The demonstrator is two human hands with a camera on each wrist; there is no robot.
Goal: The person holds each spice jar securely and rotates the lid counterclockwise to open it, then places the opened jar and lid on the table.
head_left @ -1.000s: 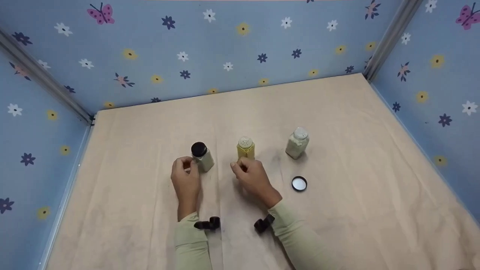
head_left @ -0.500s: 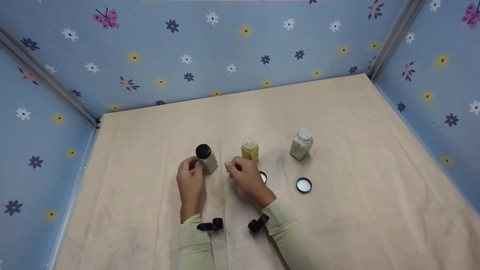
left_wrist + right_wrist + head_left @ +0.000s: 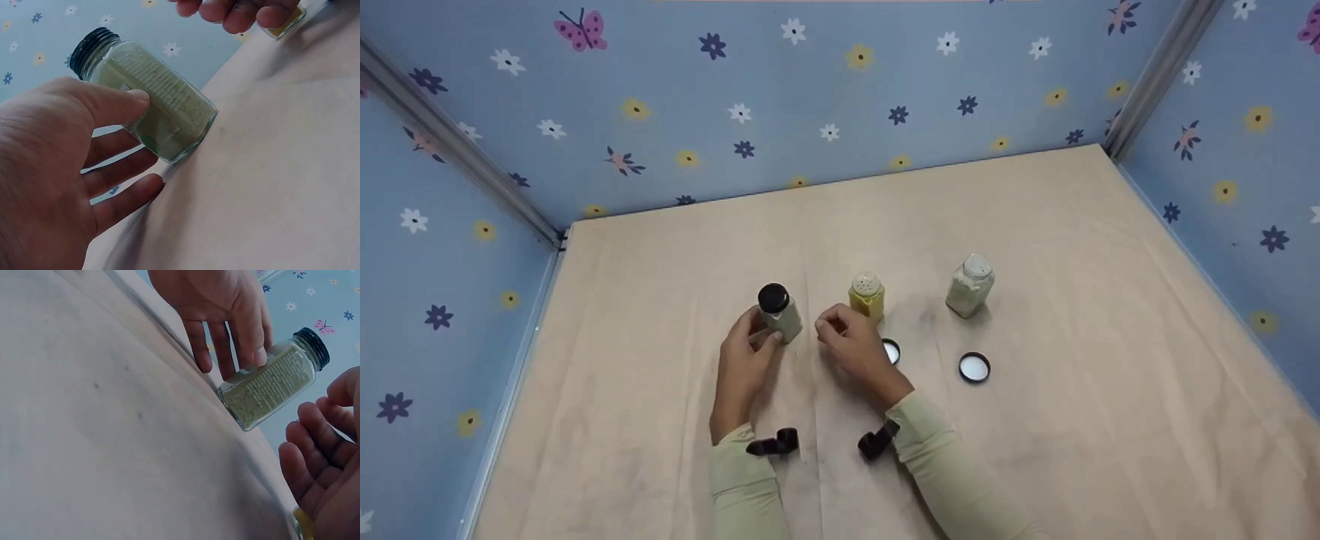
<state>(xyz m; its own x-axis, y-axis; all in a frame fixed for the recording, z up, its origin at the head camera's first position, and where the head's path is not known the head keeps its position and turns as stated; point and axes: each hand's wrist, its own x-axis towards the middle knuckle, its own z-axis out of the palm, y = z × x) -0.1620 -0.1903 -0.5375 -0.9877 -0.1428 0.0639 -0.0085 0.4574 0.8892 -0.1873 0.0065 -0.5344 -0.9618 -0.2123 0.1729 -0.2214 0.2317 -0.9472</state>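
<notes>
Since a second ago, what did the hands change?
The left hand moved right and now grips the black-capped jar, thumb against it. The right hand moved left, toward that jar, so a lid near its wrist peeks into view. The yellow jar, the uncapped green jar and the other lid stayed put.

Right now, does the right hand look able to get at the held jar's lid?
Probably yes: the right hand looks empty and is beside the jar, with nothing showing between it and the lid; the left hand grips lower down.
</notes>
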